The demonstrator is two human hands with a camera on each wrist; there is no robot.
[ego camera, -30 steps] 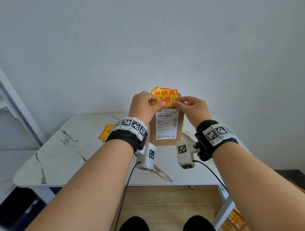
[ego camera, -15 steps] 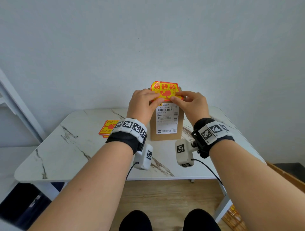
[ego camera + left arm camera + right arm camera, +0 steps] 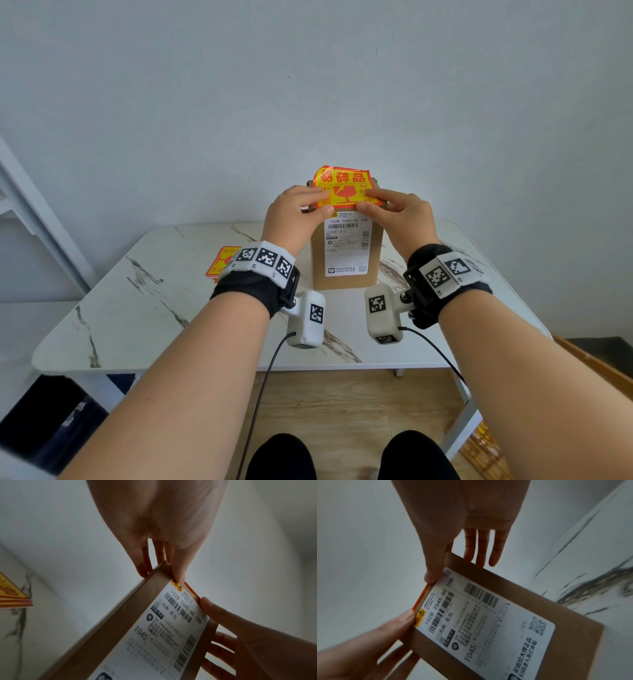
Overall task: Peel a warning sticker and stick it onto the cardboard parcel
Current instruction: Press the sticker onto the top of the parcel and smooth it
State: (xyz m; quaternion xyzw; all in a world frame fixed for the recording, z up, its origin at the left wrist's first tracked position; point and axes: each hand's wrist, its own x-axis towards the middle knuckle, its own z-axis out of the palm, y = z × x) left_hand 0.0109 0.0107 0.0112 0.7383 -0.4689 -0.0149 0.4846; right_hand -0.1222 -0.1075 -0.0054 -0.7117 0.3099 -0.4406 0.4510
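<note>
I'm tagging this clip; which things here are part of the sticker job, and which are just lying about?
In use: warning sticker, cardboard parcel, left hand, right hand.
Lying about: stack of spare stickers, marble table.

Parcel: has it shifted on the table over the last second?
No. The parcel stands on the same spot of the table, beside the same dark marble vein; only the camera view shifted.
</note>
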